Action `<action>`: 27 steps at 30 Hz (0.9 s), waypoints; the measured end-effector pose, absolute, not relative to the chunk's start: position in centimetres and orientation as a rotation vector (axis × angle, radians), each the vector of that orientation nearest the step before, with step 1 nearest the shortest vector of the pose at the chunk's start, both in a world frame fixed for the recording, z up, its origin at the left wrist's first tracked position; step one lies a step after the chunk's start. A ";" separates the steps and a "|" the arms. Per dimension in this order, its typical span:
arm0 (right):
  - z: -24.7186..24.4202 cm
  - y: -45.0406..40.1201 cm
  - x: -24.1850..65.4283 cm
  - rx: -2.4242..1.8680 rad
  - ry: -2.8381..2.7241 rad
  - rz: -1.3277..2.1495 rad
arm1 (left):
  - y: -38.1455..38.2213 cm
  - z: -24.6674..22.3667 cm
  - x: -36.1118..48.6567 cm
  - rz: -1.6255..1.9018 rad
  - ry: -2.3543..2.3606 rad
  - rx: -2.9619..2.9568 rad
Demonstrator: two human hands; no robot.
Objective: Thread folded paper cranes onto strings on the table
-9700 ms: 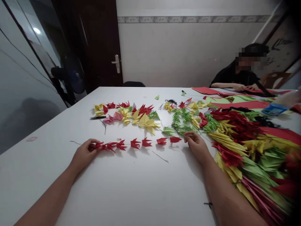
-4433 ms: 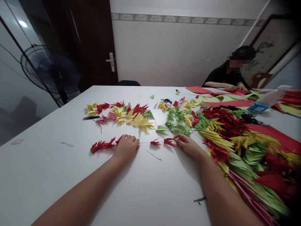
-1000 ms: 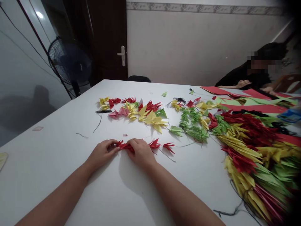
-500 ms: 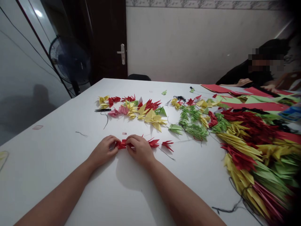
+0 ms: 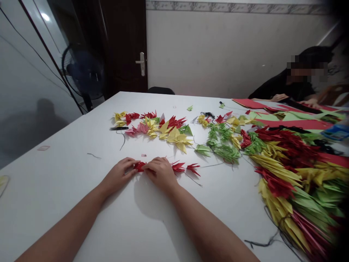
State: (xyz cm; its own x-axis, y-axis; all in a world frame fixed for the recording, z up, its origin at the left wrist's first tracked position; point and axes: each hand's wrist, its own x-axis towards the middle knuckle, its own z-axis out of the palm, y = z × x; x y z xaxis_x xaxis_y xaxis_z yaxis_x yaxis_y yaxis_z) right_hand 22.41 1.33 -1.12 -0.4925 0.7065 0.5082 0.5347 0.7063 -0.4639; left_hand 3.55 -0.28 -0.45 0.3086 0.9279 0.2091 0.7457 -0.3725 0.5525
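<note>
Between my two hands is a red folded paper piece (image 5: 139,166), low over the white table. My left hand (image 5: 121,176) pinches its left side with bent fingers. My right hand (image 5: 160,173) closes on its right side, palm down, hiding part of it. Just right of my right hand lie more red folded pieces (image 5: 178,167) in a row, with a thin dark thread (image 5: 212,165) running on to the right. Behind my hands are strung yellow pieces (image 5: 177,136), pink pieces (image 5: 137,129) and black scissors (image 5: 119,128).
Green strung pieces (image 5: 223,147) curve across the white table (image 5: 68,178). A large heap of red, yellow and green folded paper (image 5: 297,153) covers the right side. Red paper sheets (image 5: 297,123) lie behind it. A person in black (image 5: 283,85) sits at the far right; a fan (image 5: 84,72) stands left.
My right hand's fingertips have shifted slightly left over the red piece, and less of it shows between my hands. At the far right, the person's hands have moved a little.
</note>
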 end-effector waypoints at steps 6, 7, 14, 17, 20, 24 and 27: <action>-1.0 1.2 22.4 -0.951 -2.241 0.355 | -0.2 -0.8 3.2 0.741 1.534 2.174; -0.9 1.2 22.4 -0.947 -2.246 0.367 | -0.2 -0.8 3.2 0.745 1.543 2.168; -0.8 1.5 22.2 -0.964 -2.295 0.392 | -0.3 -0.7 3.1 0.731 1.525 2.216; -0.8 1.5 22.0 -0.967 -2.339 0.384 | -0.1 -0.7 3.0 0.729 1.505 2.250; -0.7 1.4 22.0 -0.956 -2.356 0.398 | 0.1 -0.6 3.2 0.707 1.484 2.251; -0.4 1.0 22.4 -0.927 -2.304 0.384 | 0.0 -0.2 3.6 0.682 1.478 2.259; -0.4 0.8 22.9 -0.938 -2.250 0.297 | -0.1 -0.1 3.5 0.695 1.484 2.305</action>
